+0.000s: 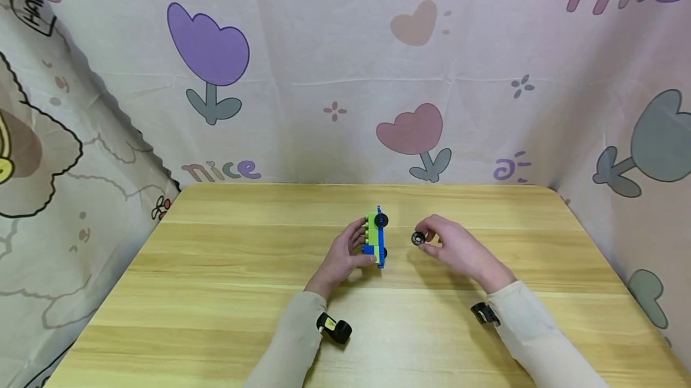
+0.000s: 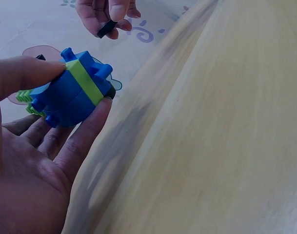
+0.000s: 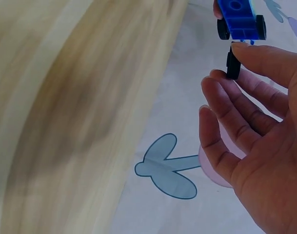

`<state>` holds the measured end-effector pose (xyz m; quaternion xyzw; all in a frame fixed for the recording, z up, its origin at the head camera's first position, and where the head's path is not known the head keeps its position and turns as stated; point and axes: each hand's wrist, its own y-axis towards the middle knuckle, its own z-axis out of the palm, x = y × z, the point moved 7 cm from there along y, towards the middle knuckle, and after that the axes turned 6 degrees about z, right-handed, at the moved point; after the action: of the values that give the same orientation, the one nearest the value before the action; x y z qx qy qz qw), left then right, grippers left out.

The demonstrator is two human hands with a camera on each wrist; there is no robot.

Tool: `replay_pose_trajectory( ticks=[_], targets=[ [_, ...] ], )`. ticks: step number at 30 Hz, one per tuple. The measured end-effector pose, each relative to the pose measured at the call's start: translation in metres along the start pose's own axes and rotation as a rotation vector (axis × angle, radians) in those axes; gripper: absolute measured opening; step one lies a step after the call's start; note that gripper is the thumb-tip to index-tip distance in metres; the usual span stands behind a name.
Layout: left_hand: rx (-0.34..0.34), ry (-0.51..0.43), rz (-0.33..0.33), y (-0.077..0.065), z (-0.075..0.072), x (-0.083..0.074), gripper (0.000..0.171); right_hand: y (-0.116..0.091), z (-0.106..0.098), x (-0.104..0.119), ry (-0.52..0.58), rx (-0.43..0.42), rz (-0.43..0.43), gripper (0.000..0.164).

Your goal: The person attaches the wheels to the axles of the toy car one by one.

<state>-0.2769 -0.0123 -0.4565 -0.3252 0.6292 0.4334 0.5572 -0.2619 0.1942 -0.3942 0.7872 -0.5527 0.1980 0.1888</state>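
My left hand (image 1: 341, 256) grips a toy car (image 1: 373, 239) built from lime-green and blue blocks, raised on its side with its studs toward the palm. Black wheels (image 1: 381, 220) sit along the car's blue base, which faces right. Across a short gap, my right hand (image 1: 459, 248) pinches a loose black wheel (image 1: 418, 238) between thumb and fingers. In the left wrist view, thumb and fingers clasp the blue end of the car (image 2: 82, 85). From the right wrist, the wheel (image 3: 233, 62) appears edge-on near the car's blue underside (image 3: 238, 17), where two wheels show.
Both hands are over a light wooden table (image 1: 216, 268). A pale cloth (image 1: 302, 28) printed with flowers and hearts hangs behind it and along its sides. Black wrist devices (image 1: 336, 329) are worn at both sleeves.
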Motion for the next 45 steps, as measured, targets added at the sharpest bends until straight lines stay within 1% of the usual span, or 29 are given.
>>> replay_pose_trajectory(
  ticks=[8,12,16,24,31,36,39,45],
  targets=[
    [-0.008,0.026,0.02,-0.001,-0.004,-0.001,0.087,-0.003,0.0,0.003,0.017,-0.001,-0.028,0.027],
    [-0.007,0.034,0.016,-0.003,-0.004,0.0,0.086,-0.004,0.002,0.006,0.041,-0.002,-0.044,0.027],
    [-0.003,0.026,0.014,-0.003,-0.003,0.002,0.084,-0.005,0.004,0.006,0.057,0.0,-0.042,0.027],
    [-0.015,0.021,-0.03,-0.004,-0.002,0.003,0.078,-0.007,0.002,0.011,0.067,0.005,-0.044,0.027],
    [-0.023,0.003,-0.001,0.0,-0.004,0.0,0.079,-0.007,-0.002,0.016,0.072,-0.034,-0.061,0.028],
    [-0.018,-0.011,-0.016,-0.001,-0.003,0.0,0.083,-0.009,0.002,0.019,0.085,-0.03,-0.077,0.028],
    [-0.016,-0.024,-0.009,-0.001,-0.002,-0.001,0.084,-0.011,0.004,0.023,0.089,-0.033,-0.099,0.028],
    [-0.018,-0.015,0.0,-0.001,-0.003,0.0,0.08,-0.012,0.008,0.03,0.068,-0.043,-0.139,0.029]
  ],
)
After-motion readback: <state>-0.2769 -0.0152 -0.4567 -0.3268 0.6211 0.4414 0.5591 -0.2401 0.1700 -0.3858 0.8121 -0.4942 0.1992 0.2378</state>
